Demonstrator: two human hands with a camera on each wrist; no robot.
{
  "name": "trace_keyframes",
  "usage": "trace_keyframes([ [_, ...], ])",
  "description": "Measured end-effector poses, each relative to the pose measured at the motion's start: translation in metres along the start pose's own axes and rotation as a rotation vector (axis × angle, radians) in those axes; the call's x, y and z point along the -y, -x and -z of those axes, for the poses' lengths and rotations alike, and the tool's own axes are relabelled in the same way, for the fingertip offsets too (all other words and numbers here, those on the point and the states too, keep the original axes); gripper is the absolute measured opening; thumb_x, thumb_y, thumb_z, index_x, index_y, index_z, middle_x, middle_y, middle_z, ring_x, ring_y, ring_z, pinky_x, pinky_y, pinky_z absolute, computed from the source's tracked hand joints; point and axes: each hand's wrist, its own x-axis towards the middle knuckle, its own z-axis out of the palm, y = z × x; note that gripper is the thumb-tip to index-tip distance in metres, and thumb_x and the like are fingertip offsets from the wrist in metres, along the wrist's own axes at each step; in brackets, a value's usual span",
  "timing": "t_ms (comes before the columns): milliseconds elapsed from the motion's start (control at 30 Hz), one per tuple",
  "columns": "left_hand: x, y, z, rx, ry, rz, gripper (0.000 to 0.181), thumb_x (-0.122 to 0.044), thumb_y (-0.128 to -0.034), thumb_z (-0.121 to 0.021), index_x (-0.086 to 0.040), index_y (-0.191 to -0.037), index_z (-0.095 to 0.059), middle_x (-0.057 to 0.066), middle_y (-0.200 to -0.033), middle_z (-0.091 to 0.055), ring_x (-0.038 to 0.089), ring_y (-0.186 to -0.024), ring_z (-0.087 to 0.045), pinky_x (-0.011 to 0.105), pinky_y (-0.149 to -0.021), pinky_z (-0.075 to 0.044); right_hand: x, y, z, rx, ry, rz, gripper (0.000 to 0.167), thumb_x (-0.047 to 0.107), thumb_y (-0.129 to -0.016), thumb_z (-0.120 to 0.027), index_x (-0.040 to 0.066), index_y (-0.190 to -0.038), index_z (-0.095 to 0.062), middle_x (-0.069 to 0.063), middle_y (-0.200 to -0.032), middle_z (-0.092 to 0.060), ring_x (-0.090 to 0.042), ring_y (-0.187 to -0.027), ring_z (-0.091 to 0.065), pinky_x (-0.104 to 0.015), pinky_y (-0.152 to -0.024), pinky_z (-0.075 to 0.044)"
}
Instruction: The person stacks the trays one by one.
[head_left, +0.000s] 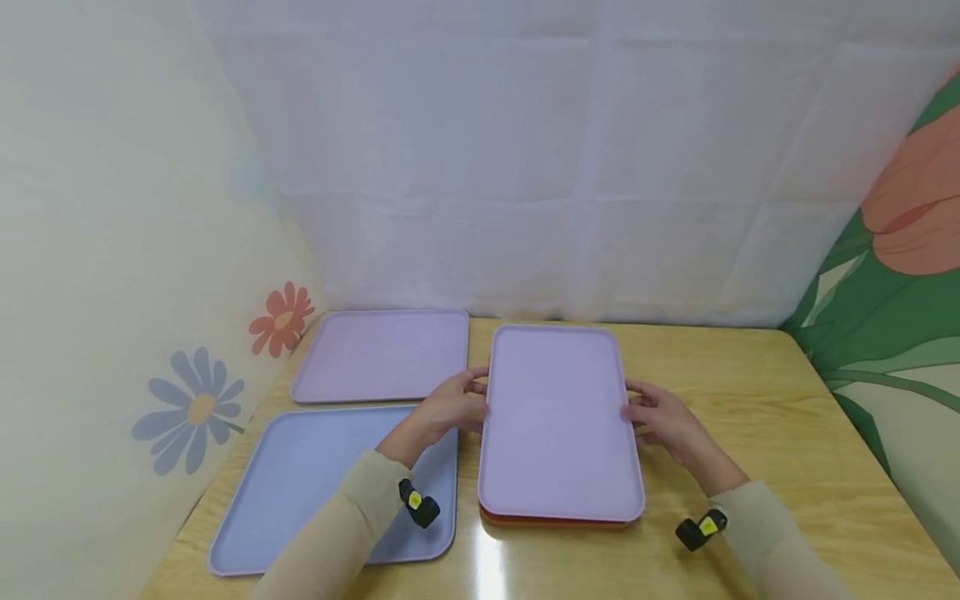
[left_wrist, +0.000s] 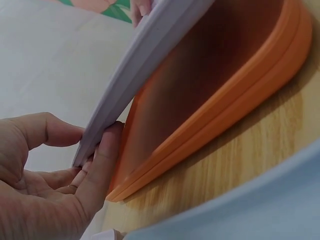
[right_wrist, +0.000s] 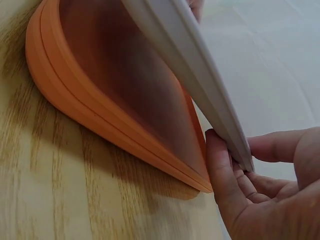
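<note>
While hands [head_left: 450,404] grip lilac tray [head_left: 558,417], left sleeve [head_left: 330,533] overhangs blue tray [head_left: 322,467].

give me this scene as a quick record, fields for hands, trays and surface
held: lilac tray, raised over an orange tray, with a gap visible in both wrist views
left hand: pinches the lilac tray's left edge
right hand: pinches its right edge
back left: second lilac tray, lying flat
front left: blue tray, lying flat
surface: wood-grain table
unclear: whether there is more than one orange tray
</note>
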Motion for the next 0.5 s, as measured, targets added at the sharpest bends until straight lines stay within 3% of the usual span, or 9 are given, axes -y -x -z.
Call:
trace_keyframes([
  [500, 0.0045, -0.0054, -0.0021, -0.035, -0.024, 0.062, 0.078, 0.013, -0.0815, -0.059, 0.001, -0.154, -0.033, 0.022, -0.124, -0.051, 0.027, -0.095, -0.061, 0.048, -0.077, -0.062, -0.0065, -0.0044, -0.0034, 0.012, 0.053, -0.005, 0.065, 0.004, -0.097, -0.060, -0.005, -0.154, -0.032, -0.021, -0.118, -0.056, -0.020, -0.093, -0.061, -0.034, -0.073, -0.060],
])
